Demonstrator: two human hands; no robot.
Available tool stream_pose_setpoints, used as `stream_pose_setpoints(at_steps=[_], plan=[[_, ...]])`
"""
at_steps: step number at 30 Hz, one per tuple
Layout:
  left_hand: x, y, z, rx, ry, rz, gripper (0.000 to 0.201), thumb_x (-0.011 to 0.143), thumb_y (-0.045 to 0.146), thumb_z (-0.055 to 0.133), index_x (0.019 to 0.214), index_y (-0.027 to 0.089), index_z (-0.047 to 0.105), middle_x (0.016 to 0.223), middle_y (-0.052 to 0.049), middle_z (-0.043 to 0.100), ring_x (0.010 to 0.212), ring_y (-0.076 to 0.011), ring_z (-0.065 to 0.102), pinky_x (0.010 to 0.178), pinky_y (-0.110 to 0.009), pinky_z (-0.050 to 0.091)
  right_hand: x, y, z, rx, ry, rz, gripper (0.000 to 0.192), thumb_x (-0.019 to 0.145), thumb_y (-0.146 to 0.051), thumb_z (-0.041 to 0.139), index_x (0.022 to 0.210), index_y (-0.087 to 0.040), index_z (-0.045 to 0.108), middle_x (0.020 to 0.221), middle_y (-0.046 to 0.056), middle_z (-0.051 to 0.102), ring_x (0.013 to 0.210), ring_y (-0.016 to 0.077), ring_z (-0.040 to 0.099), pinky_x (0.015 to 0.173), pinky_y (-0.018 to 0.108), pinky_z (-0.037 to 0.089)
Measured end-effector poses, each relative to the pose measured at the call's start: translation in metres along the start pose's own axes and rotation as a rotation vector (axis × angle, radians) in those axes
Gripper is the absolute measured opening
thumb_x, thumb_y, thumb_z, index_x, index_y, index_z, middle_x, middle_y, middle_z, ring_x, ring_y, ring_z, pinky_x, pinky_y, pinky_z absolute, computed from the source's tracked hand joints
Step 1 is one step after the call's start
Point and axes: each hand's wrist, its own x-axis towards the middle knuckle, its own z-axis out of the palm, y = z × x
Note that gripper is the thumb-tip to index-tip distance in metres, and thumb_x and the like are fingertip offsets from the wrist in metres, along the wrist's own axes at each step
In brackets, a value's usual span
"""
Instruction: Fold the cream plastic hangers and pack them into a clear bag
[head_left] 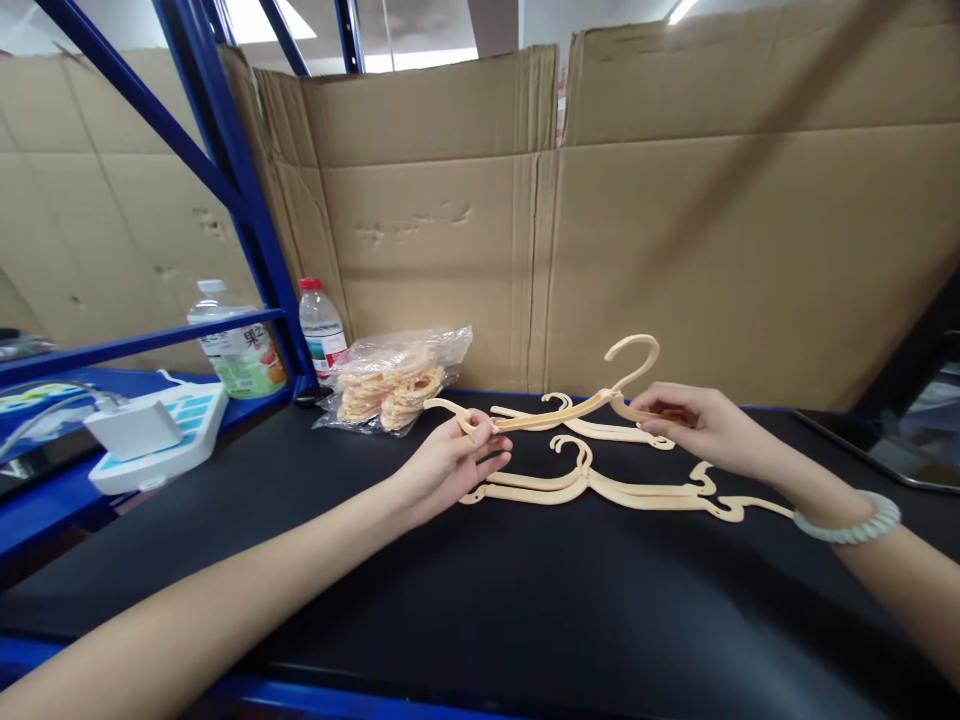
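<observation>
1. Left hand [450,462]: fingers closed in a pinch on the left arm end of a cream plastic hanger [559,412], thumb on top, remaining fingers curled below it.
2. Right hand [694,420]: fingers closed around the right shoulder of the same hanger, just beside the base of its hook; a pale coiled wristband [851,522] sits on the wrist.
3. Held hanger: lifted clear of the black tabletop [525,600] between both hands, roughly level, hook pointing up and away from the person.
4. Beneath and behind the held hanger, a second hanger [600,430] lies flat on the tabletop (partly hidden by the held one).
5. Nearer the person, a third hanger [637,492] lies flat, its left end touching or just beside the left hand's fingertips; which of the two cannot be told.
6. Left of the hangers, a clear plastic bag of cream parts [394,385] rests against the cardboard wall [675,250].
7. Further left: a red-capped bottle [322,328], a larger labelled bottle [240,350] and a white-and-blue device [161,435] beside the blue rack frame [225,150].
</observation>
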Motion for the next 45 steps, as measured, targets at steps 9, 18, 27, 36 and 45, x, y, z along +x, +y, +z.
stream_pose_setpoints(at_steps=[9,18,27,36,45], plan=[[0.002,-0.001,-0.001,0.019,0.074,-0.04,0.018,0.085,0.003,0.056,0.07,0.013,0.055,0.067,-0.004,0.062,0.069,-0.0133,0.067,0.071,-0.024,0.057,-0.002,0.003,0.001,-0.072,-0.006,-0.043,0.023,0.087,-0.04,0.057,0.09,-0.019,0.065,0.083,0.005,0.065,0.072,0.0173,0.059,0.065,0.03,0.047],[0.004,-0.003,-0.006,0.111,0.222,0.004,0.025,0.076,-0.007,0.053,0.062,0.013,0.051,0.061,0.0,0.058,0.056,-0.0093,0.062,0.061,-0.019,0.054,-0.001,-0.006,0.014,-0.209,0.03,-0.159,0.018,0.09,-0.03,0.049,0.089,-0.02,0.064,0.08,0.003,0.065,0.07,0.0162,0.059,0.064,0.028,0.045],[0.005,0.002,-0.009,0.099,0.096,-0.12,0.022,0.068,-0.005,0.065,0.058,0.01,0.053,0.065,-0.003,0.059,0.057,-0.0117,0.062,0.059,-0.022,0.053,-0.002,-0.005,0.016,-0.226,0.142,-0.207,0.015,0.09,-0.025,0.049,0.089,-0.021,0.063,0.084,0.005,0.065,0.075,0.0186,0.06,0.069,0.031,0.047],[0.002,0.0,-0.004,0.124,0.1,-0.118,0.024,0.064,-0.003,0.069,0.057,0.011,0.052,0.065,-0.002,0.059,0.057,-0.01,0.061,0.06,-0.02,0.051,-0.004,-0.012,0.013,-0.216,0.191,-0.246,0.017,0.091,-0.027,0.048,0.092,-0.023,0.065,0.087,0.007,0.066,0.079,0.0216,0.061,0.072,0.036,0.049],[0.004,0.001,-0.008,0.199,0.218,-0.012,0.026,0.064,-0.008,0.064,0.059,0.013,0.049,0.057,0.002,0.055,0.052,-0.0077,0.058,0.048,-0.013,0.044,-0.006,-0.018,0.02,-0.251,0.16,-0.277,0.018,0.092,-0.022,0.045,0.092,-0.022,0.063,0.084,0.006,0.065,0.076,0.0195,0.061,0.07,0.033,0.047]])
